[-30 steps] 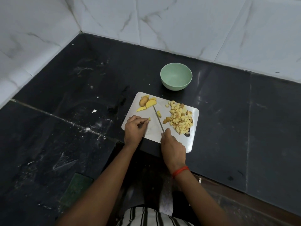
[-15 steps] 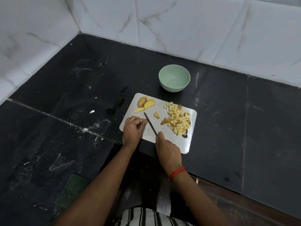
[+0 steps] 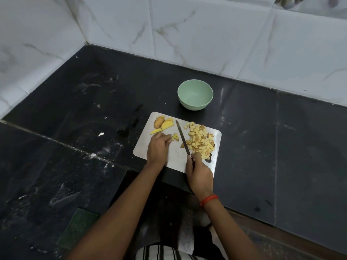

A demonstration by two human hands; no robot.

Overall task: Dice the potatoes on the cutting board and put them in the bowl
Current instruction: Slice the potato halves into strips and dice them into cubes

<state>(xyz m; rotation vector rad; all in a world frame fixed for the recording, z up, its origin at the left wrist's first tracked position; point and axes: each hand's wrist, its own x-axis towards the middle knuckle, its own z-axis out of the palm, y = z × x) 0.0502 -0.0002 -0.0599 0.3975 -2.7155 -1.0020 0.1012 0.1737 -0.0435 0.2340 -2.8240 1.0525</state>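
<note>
A white cutting board [image 3: 174, 158] lies on the black counter. Its right half carries a pile of diced potato [image 3: 201, 140]. Potato wedges and an unpeeled piece [image 3: 161, 124] sit at the board's far left corner. My right hand [image 3: 199, 171] grips the handle of a knife [image 3: 182, 136], whose blade lies along the board between the pile and a few small potato pieces [image 3: 175, 137]. My left hand [image 3: 157, 149] rests on the board with curled fingers touching those small pieces. An empty pale green bowl [image 3: 195, 95] stands just beyond the board.
Marble-tiled walls [image 3: 187, 34] close the counter at the back and left. The black counter [image 3: 75, 109] is dusty, with small white scraps. Its front edge runs just under my wrists. A green pad [image 3: 78, 226] lies at the lower left.
The knife blade has swung from beside my left hand to the middle of the board, next to the pile. My left hand moved up toward the wedges, and small cut pieces now lie at its fingertips.
</note>
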